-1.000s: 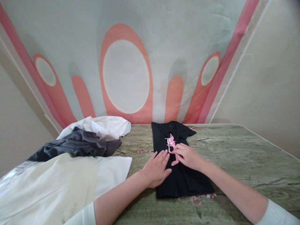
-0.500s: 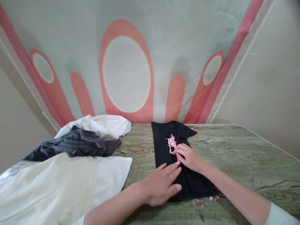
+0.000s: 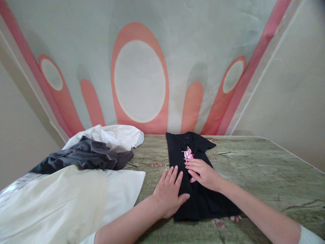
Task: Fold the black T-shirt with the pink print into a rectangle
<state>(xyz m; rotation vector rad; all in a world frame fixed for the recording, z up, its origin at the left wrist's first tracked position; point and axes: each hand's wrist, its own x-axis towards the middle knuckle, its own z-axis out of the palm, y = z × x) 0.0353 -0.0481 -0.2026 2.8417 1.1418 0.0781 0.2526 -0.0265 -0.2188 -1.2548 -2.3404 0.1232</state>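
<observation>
A black T-shirt [image 3: 177,152] with a pink and white print [image 3: 188,155] lies on the table, its left side folded in to a straight edge and a sleeve sticking out at the upper right. My left hand [image 3: 169,193] rests flat across the shirt's left edge, fingers spread. Over the print lies my right hand [image 3: 203,173], palm down with the fingers stretched out and close together; it covers the lower part of the print. Neither hand grips the cloth.
On the left are a crumpled dark grey garment [image 3: 88,156], a white garment [image 3: 122,135] behind it and a cream and white cloth [image 3: 63,203] in front. The wood-patterned table [image 3: 254,169] meets a wall with a pink and orange printed backdrop [image 3: 139,125].
My left hand has shifted left, from the print to the shirt's left edge, and its fingers have spread. My right hand's pinched fingers have straightened and flattened on the print.
</observation>
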